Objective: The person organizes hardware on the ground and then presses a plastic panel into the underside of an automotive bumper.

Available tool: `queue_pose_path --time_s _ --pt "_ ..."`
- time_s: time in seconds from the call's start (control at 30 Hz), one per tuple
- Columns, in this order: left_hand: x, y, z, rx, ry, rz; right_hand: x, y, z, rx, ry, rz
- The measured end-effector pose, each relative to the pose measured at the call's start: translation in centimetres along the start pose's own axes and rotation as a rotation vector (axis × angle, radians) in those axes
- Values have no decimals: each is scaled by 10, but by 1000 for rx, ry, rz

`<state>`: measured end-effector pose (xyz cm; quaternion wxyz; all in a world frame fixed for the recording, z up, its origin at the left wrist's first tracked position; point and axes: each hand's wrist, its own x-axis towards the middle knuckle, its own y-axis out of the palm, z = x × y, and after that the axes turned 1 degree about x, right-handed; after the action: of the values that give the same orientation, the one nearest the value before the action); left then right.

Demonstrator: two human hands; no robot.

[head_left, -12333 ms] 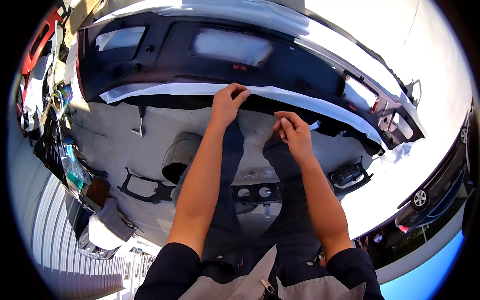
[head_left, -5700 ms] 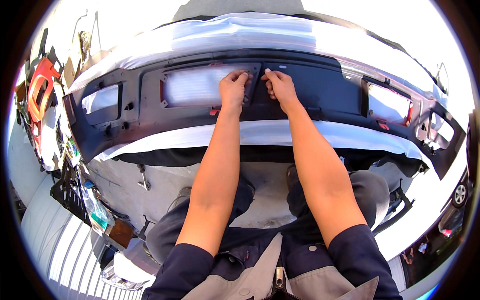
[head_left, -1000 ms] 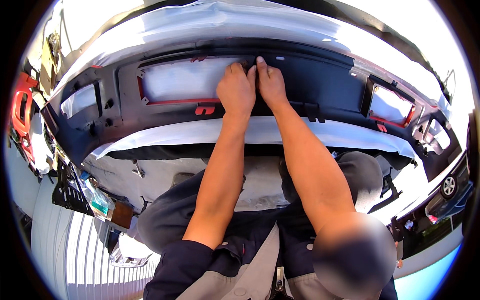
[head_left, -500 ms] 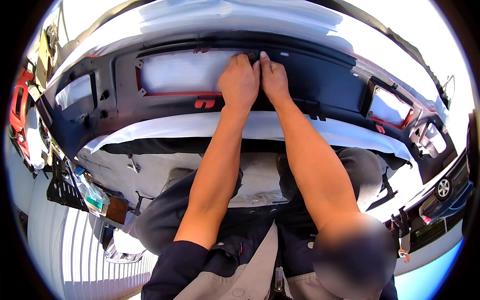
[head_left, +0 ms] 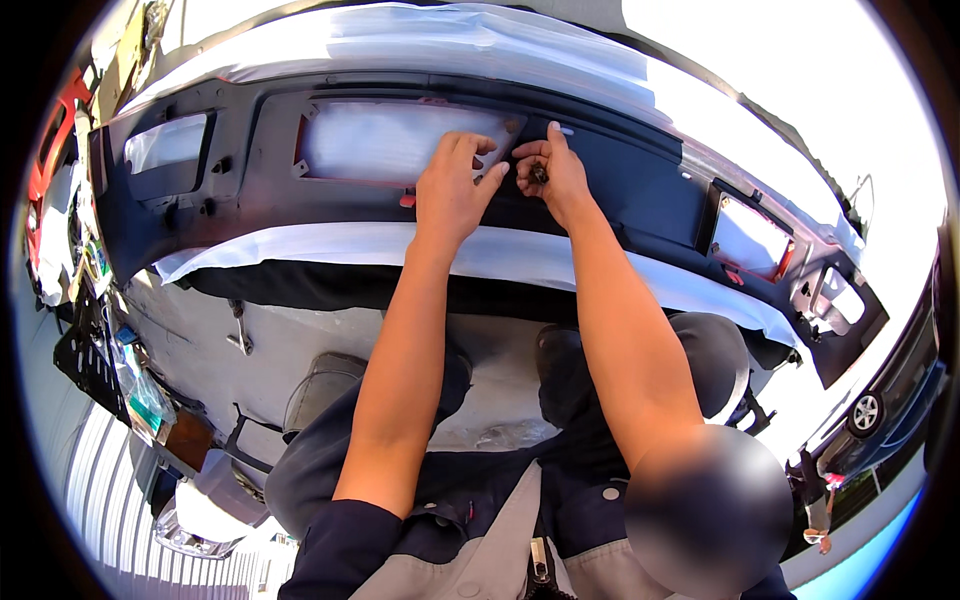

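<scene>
- The long dark panel [head_left: 630, 185] lies across the white cover [head_left: 470, 35], whose far edge shows beyond it and whose near edge hangs in a pale strip; the panel reaches toward both side corners of the cover.
- It looks like moulded plastic: probably light for its length, stiff across but whippy toward the ends, smooth enough to slide on the cover. The thin strips around its openings seem the weakest places; the solid stretch right of the large opening and the thick long edges look better to hold.
- The right hand [head_left: 553, 178] curls its fingers around a small dark part [head_left: 539, 174], likely hard, light and easily dropped; its thumb points outward.
- The left hand [head_left: 455, 185] hangs near the right end of the large opening, thumb and fingers apart; whether it touches the panel I cannot tell.
- Below the cover's near edge, black cloth [head_left: 290, 287] shows; on the floor lie a tool [head_left: 239, 330] and, near the left leg, a bucket [head_left: 325, 390].
</scene>
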<state>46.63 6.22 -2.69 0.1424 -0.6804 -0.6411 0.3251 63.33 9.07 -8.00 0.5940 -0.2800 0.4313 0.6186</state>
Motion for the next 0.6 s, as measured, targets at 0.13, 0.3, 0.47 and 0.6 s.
queue_pose_path --time_s 0.13,0.3,0.47,0.6 --pt "-14 -5 -14 22 150 -22 -23 18 10 109 -64 99" --pt "-22 -17 -20 64 157 -99 -43 43 35 14 -104 189" --pt "-31 -31 -19 119 159 -231 -55 68 38 25 -146 292" --pt "-37 -39 -9 126 163 -299 -54 78 30 36 -122 378"
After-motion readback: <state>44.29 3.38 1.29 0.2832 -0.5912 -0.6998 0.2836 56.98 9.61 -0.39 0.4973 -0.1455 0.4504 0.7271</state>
